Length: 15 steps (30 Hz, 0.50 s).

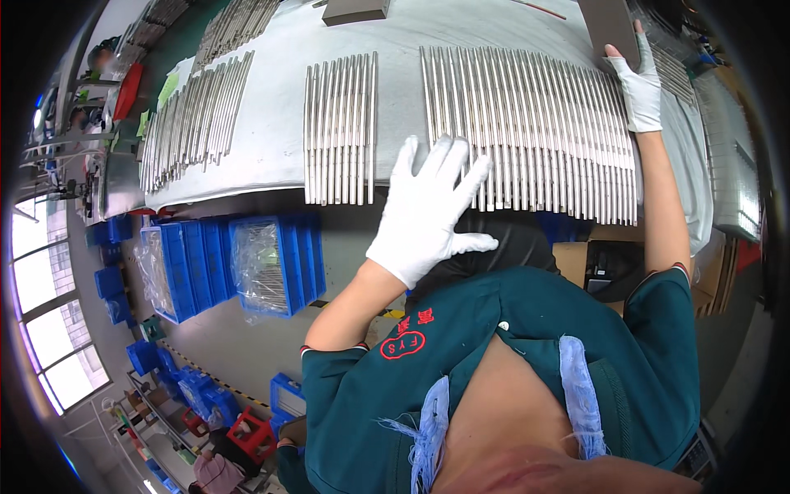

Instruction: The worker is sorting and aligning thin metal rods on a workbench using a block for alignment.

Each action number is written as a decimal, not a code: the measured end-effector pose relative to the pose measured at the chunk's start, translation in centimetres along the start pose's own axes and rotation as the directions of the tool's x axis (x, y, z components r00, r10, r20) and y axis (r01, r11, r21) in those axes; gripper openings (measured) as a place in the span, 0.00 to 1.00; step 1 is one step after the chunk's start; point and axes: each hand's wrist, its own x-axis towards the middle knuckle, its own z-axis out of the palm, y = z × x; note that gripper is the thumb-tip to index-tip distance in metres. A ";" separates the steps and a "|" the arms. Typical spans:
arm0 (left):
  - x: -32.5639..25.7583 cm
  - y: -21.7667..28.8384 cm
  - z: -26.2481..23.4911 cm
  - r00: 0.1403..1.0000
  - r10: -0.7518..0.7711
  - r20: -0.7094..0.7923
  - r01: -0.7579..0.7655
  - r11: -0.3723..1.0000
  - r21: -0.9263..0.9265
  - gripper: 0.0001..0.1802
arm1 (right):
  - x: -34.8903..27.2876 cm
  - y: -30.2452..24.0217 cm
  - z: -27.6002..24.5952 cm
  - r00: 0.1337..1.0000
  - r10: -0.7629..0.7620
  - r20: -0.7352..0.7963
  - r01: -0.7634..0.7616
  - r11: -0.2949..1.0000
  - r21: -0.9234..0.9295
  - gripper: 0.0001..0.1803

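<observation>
My left hand (428,210), in a white glove, is spread flat with fingers apart over the near ends of a wide row of thin metal rods (535,132) lying side by side on a white cloth-covered table (271,140). My right hand (638,86), also gloved, reaches to the far right end of that row and grips a flat dark grey block (611,29) resting against the rods' far ends. A smaller batch of rods (340,128) lies to the left of my left hand.
More rods (193,119) are fanned out at the table's left, and another grey block (354,10) sits at the far edge. Blue plastic bins (271,263) with bagged parts stand on the floor below. Cardboard boxes (576,259) sit under the table.
</observation>
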 end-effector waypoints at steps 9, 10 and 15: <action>-1.0 -0.6 -0.7 0.998 -0.060 0.009 0.058 0.993 0.100 0.57 | 0.0 -0.2 0.1 0.998 -0.060 0.014 0.061 0.996 -0.067 0.40; -1.3 -0.9 -1.0 0.997 -0.078 0.021 0.075 0.990 0.118 0.56 | -0.1 -0.3 0.2 0.999 -0.050 0.004 0.050 0.994 -0.100 0.40; -1.8 -1.4 -1.6 0.994 -0.110 -0.029 0.113 0.973 0.201 0.57 | -0.3 -0.5 0.2 0.999 -0.037 -0.004 0.037 0.993 -0.112 0.41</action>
